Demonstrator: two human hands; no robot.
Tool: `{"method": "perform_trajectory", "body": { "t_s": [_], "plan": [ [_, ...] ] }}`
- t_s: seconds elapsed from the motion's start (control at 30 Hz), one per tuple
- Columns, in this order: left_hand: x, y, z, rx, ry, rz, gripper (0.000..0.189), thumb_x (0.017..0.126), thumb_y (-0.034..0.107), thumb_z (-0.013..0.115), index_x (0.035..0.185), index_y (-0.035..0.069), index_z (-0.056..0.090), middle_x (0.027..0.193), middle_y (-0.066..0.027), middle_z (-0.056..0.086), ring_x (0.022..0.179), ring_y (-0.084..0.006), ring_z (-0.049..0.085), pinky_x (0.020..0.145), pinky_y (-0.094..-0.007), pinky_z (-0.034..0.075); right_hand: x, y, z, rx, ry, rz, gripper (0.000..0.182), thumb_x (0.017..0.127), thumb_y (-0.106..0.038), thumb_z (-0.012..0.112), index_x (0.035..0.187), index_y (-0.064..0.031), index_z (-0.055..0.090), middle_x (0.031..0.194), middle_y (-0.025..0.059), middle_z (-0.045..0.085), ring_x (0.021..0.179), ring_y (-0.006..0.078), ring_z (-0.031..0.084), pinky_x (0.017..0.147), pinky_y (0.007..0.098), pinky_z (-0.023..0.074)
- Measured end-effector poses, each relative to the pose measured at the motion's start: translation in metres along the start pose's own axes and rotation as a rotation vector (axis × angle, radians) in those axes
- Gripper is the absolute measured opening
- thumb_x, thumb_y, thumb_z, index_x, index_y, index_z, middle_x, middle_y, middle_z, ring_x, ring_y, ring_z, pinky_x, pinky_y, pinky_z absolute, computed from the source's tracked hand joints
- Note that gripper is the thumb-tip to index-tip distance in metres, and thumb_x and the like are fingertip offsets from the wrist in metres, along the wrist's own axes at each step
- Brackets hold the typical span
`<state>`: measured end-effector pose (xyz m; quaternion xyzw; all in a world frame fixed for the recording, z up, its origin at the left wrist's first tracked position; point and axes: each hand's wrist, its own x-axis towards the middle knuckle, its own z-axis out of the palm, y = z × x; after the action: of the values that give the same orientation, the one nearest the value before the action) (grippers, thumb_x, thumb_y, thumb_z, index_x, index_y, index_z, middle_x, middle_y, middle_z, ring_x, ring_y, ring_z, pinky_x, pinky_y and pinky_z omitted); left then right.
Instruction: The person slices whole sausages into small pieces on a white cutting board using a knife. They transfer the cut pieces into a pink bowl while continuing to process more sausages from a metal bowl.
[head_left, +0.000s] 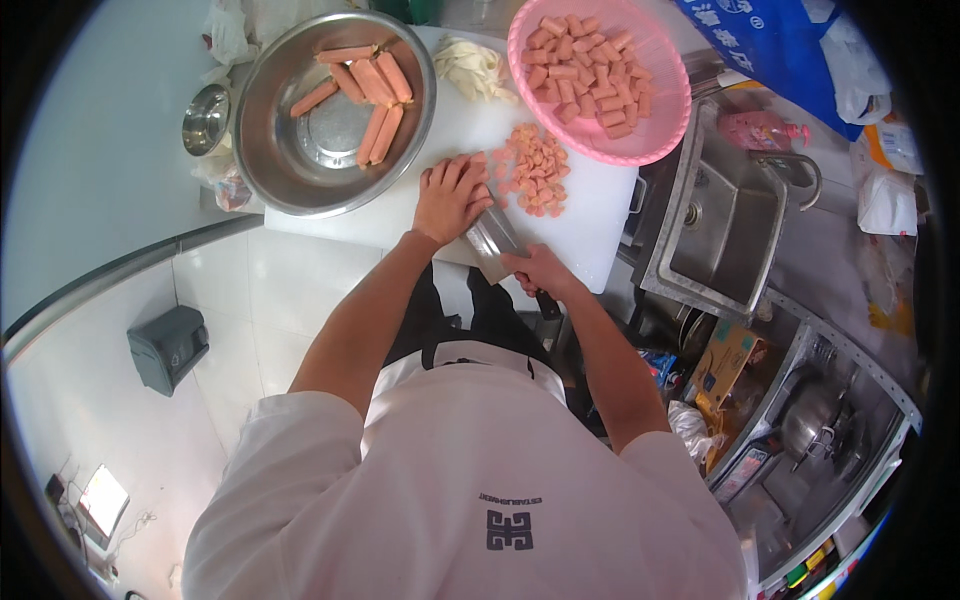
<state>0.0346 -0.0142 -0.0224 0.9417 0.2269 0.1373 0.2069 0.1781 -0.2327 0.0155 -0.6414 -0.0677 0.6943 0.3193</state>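
My right hand grips the dark handle of a cleaver over the front of a white cutting board. Under the fingers of my left hand is a pink sausage, mostly covered, pressed on the board beside the blade. Right of it lies a loose pile of thin sausage slices. A large steel basin on the left holds several whole sausages. At the back right, a pink plastic basket contains many short sausage chunks.
Behind the slices lies a crumpled pale cloth. A small steel bowl stands left of the basin. To the right are a steel sink with a curved faucet and a pink pump bottle. A grey bin is on the floor.
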Motion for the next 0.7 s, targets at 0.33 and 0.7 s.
{"method": "perform_trajectory", "body": {
  "t_s": [0.33,0.7],
  "plan": [
    [0.179,0.084,-0.061,-0.026,0.211,0.532,0.062,0.093,0.046,0.078,0.146,0.017,0.062,0.155,-0.0083,0.055,0.140,-0.0338,0.050,0.119,-0.0529,0.037,-0.094,-0.055,-0.037,0.204,0.294,-0.294,0.043,0.102,-0.039,0.082,0.083,-0.0069,0.060,0.062,-0.0009,0.052,0.043,0.0113,0.046,0.042,0.0308,0.0400],
    [0.162,0.044,-0.109,-0.120,0.170,0.171,0.047,0.099,0.035,0.076,0.133,0.005,0.064,0.120,-0.0151,0.068,0.115,-0.0403,0.064,0.101,-0.0493,0.052,-0.102,-0.025,-0.032,-0.906,0.830,-0.750,0.025,0.085,-0.008,0.076,0.109,-0.0091,0.068,0.097,0.0146,0.071,0.079,0.0395,0.073,0.071,0.0508,0.0590]
  ]
}}
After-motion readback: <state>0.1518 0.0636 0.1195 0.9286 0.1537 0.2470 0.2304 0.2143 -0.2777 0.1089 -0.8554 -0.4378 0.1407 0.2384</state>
